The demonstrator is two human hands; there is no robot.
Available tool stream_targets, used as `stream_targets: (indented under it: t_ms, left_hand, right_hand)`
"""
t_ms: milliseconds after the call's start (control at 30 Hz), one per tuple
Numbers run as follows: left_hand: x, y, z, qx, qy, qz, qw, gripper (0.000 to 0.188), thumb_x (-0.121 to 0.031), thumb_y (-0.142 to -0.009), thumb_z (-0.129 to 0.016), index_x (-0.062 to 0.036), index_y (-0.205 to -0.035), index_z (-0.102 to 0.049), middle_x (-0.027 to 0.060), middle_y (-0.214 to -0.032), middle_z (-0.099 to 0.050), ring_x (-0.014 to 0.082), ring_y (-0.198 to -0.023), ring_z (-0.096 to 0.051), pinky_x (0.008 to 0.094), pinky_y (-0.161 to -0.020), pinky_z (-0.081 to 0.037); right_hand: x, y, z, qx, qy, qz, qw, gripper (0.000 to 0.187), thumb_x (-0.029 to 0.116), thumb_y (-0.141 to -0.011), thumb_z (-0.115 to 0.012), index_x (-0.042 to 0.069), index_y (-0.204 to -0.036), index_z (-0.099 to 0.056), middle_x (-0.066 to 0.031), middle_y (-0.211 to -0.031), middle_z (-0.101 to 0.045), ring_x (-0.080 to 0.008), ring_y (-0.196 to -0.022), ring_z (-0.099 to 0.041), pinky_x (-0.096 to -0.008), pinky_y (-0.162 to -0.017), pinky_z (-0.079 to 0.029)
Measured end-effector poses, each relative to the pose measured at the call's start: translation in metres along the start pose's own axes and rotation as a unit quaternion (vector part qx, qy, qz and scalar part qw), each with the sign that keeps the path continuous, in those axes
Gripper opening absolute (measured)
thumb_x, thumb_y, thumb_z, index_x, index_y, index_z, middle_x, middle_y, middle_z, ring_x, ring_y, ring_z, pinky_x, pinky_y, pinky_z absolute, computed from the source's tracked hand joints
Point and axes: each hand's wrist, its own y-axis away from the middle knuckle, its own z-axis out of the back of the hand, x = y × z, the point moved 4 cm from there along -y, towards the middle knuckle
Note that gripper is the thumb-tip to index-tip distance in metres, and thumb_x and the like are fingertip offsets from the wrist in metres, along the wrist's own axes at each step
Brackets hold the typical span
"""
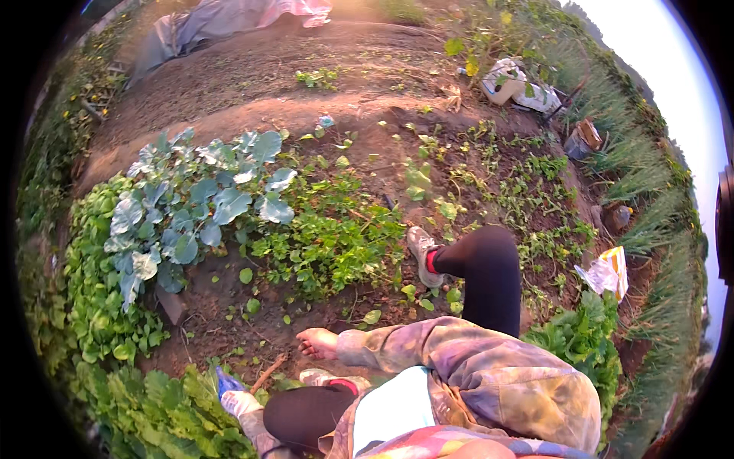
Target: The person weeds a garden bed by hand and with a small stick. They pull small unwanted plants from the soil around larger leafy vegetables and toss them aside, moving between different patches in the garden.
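My right hand is bare and reaches leftward over the soil from a tie-dyed sleeve. Its fingers are loosely bent and slightly apart, and nothing shows in them. At the lower left my left hand wears a white covering. Blue material shows at its fingers; whether this is part of a glove or something held is unclear. Beside that hand a brown stick slants over the ground. Broad-leaved green plants grow close to the left hand. Beyond my right hand stands a leafy green clump.
Blue-green leafy plants stand at the left. My bent leg and shoe are ahead. At the right lie a white and orange bag, a pale jug and a rusty can. Grey sheeting lies at the far left.
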Motion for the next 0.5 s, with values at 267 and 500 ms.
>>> stream_targets:
  t_ms: [267, 500]
  left_hand:
    - [-0.002, 0.02, 0.01, -0.029, 0.032, -0.046, 0.998, 0.036, -0.018, -0.091, -0.05, -0.0121, -0.126, -0.054, 0.0209, -0.093, -0.066, 0.0389, -0.078, -0.063, 0.0443, -0.068, -0.049]
    - [-0.004, 0.033, -0.004, -0.023, 0.031, -0.046, 0.998, 0.037, -0.017, -0.091, -0.051, -0.0103, -0.127, -0.052, 0.0236, -0.09, -0.065, 0.0417, -0.078, -0.062, 0.0477, -0.066, -0.048]
  right_hand:
    - [-0.009, -0.017, -0.024, 0.026, -0.002, -0.002, 1.0, 0.018, 0.025, -0.094, -0.051, 0.014, -0.109, -0.051, -0.0001, -0.077, -0.06, -0.0119, -0.064, -0.057, -0.0267, -0.056, -0.046]
    - [-0.014, -0.013, -0.023, 0.011, 0.021, 0.01, 1.0, 0.023, 0.029, -0.095, -0.049, 0.016, -0.115, -0.051, 0.0021, -0.077, -0.061, -0.0104, -0.062, -0.055, -0.0265, -0.054, -0.042]
